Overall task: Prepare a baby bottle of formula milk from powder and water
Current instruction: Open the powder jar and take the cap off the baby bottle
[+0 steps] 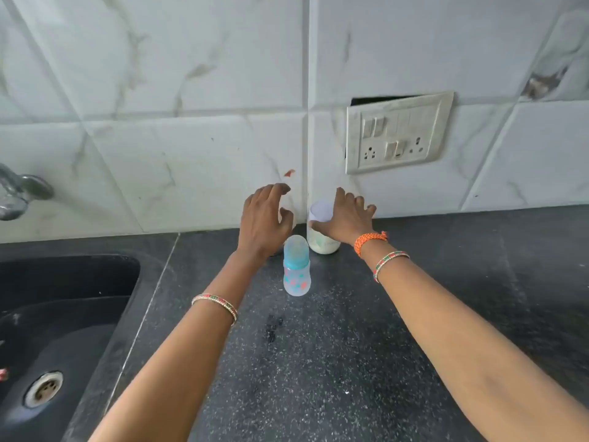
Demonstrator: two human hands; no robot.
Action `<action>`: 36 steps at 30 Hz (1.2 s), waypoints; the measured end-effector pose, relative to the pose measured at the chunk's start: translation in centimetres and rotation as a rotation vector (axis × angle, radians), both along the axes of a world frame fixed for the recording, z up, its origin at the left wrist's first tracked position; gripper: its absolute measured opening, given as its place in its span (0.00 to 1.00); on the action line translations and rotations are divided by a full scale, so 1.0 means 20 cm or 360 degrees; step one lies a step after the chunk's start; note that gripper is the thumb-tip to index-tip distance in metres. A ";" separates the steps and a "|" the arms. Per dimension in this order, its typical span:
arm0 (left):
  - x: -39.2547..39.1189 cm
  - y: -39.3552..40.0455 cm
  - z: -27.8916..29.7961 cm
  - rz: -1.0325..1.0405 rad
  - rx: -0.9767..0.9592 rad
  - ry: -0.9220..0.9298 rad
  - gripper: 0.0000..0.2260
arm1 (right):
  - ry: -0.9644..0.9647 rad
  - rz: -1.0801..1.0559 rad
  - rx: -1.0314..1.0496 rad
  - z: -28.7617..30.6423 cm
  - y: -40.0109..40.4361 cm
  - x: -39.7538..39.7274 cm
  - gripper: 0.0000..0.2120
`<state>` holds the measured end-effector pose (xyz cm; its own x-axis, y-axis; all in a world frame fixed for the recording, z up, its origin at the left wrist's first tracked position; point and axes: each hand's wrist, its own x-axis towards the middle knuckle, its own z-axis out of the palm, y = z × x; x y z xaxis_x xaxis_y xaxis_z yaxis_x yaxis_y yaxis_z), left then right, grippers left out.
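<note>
Standing at frame centre, the baby bottle (296,266) looks light, smooth plastic; grip its waist. Behind it, the white container (322,231) touches the right hand (345,220), fingers spread. The left hand (263,218) hovers, fingers spread, holding nothing.

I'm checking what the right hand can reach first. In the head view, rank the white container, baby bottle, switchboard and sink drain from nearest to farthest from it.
1. White container: at the wall, right under the right hand, thumb at its side.
2. Baby bottle: just left of the hand and closer to the person.
3. Switchboard: on the wall, above and to the right.
4. Sink drain: far left, down in the sink.
</note>
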<state>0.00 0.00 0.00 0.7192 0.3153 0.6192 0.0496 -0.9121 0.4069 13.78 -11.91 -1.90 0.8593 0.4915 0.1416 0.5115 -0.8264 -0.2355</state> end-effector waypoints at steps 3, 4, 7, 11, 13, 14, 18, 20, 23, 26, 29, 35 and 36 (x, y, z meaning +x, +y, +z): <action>0.04 0.03 -0.05 -0.0007 -0.0080 -0.0016 0.16 | 0.0126 -0.0006 -0.0056 -0.05 0.08 0.06 0.46; 0.04 0.04 -0.07 0.0010 -0.0118 -0.0010 0.16 | 0.0150 0.0006 -0.0034 -0.07 0.10 0.08 0.44; 0.06 0.04 -0.12 -0.0008 -0.0227 -0.0058 0.15 | 0.0182 -0.0007 0.0048 -0.10 0.13 0.12 0.38; 0.01 0.01 -0.14 -0.0049 -0.0442 -0.0185 0.14 | 0.0168 -0.0036 0.0150 -0.08 0.08 0.11 0.36; -0.05 -0.03 -0.14 -0.0018 -0.0599 -0.0293 0.14 | 0.0152 -0.0033 0.0194 -0.05 0.03 0.07 0.36; -0.09 -0.05 -0.14 0.0005 -0.0692 -0.0356 0.13 | 0.0137 -0.0029 0.0213 -0.03 0.00 0.03 0.35; -0.30 -0.16 -0.18 0.0015 -0.0967 -0.0473 0.12 | 0.0117 -0.0072 0.0226 0.04 -0.13 -0.15 0.35; -0.43 -0.24 -0.25 -0.0043 -0.1018 -0.0358 0.12 | 0.0116 -0.0113 0.0221 0.05 -0.21 -0.28 0.34; -0.58 -0.34 -0.38 -0.0184 -0.0989 0.0030 0.19 | 0.0117 -0.0146 0.0216 0.04 -0.30 -0.50 0.40; -0.67 -0.44 -0.46 -0.0237 -0.1035 0.0304 0.42 | 0.0141 -0.0128 0.0258 0.01 -0.34 -0.74 0.48; -0.68 -0.52 -0.47 -0.0318 -0.1087 0.0288 0.53 | 0.0044 -0.0044 0.0282 -0.01 -0.33 -0.94 0.47; -0.68 -0.55 -0.53 -0.0137 -0.1314 0.0001 0.40 | -0.0194 0.0090 0.0226 -0.08 -0.31 -1.08 0.33; -0.69 -0.56 -0.54 -0.0135 -0.1334 -0.0022 0.39 | -0.0221 0.0092 0.0203 -0.09 -0.31 -1.08 0.33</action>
<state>-13.70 -11.12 -10.79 0.7552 0.6199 0.2130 -0.0152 -0.3084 0.9511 -7.83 -18.12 -3.77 0.7978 0.5102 0.3213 0.5924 -0.7626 -0.2601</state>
